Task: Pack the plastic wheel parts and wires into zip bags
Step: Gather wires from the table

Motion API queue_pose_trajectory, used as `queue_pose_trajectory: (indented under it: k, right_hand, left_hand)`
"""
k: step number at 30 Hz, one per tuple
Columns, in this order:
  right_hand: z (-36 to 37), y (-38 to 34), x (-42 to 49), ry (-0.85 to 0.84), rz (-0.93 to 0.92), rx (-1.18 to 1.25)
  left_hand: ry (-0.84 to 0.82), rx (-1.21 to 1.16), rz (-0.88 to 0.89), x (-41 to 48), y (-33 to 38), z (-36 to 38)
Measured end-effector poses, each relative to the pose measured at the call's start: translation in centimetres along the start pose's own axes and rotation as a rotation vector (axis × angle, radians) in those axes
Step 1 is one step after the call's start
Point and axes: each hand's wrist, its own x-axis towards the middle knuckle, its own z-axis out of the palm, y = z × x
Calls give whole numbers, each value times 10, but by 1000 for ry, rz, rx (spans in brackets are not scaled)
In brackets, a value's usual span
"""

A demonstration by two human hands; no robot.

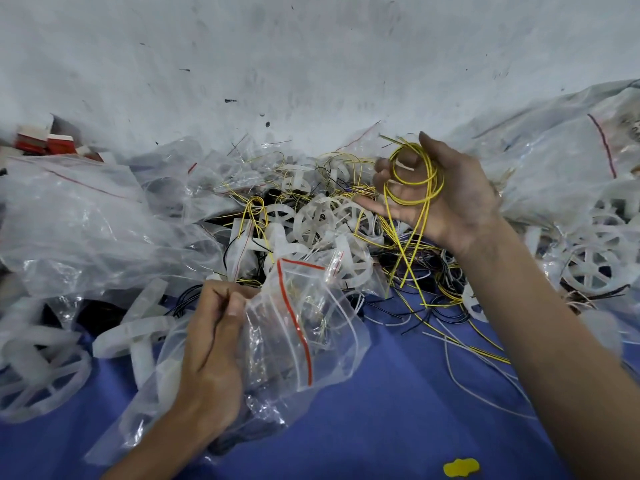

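Right hand (pixel 446 192) hooks yellow wire (pixel 435 169); left hand (pixel 211 351) seemingly pinches bag (pixel 322 341).

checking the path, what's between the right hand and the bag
Head view: wheels and loose wires lie between the right hand and the bag.

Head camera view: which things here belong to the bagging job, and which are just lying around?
Job: yellow wire coil in the right hand; zip bag gripped by the left hand; white plastic wheels; loose wires on the blue cloth.
Lying about: red and white boxes at far left; yellow scrap near the bottom edge.
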Motion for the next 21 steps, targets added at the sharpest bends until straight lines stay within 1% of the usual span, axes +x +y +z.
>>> queue_pose_trajectory:
  k: [2, 5, 9, 11, 14, 16, 18, 21]
  right_hand:
    - [2, 1, 0, -33, 5, -3]
    - [3, 1, -2, -83, 0, -69]
    - [4, 1, -2, -56, -4, -190]
    - [5, 3, -2, -12, 15, -304]
    - [8, 4, -3, 22, 89, -573]
    - [13, 5, -2, 23, 119, -627]
    - [20, 7, -4, 0, 69, -629]
    - [28, 10, -7, -64, -121, -687]
  left_hand:
    - [3, 53, -17, 0, 0, 0]
    - [1, 109, -21, -1, -1, -2]
    - [-31, 124, -33, -2, 2, 0]
    - [-42, 158, -17, -2, 2, 0]
    - [-56, 193, 4, -3, 2, 0]
    - [-55, 198, 9, -4, 2, 0]
    - [-57, 202, 20, -4, 2, 0]
    - [-76, 201, 19, -2, 0, 0]
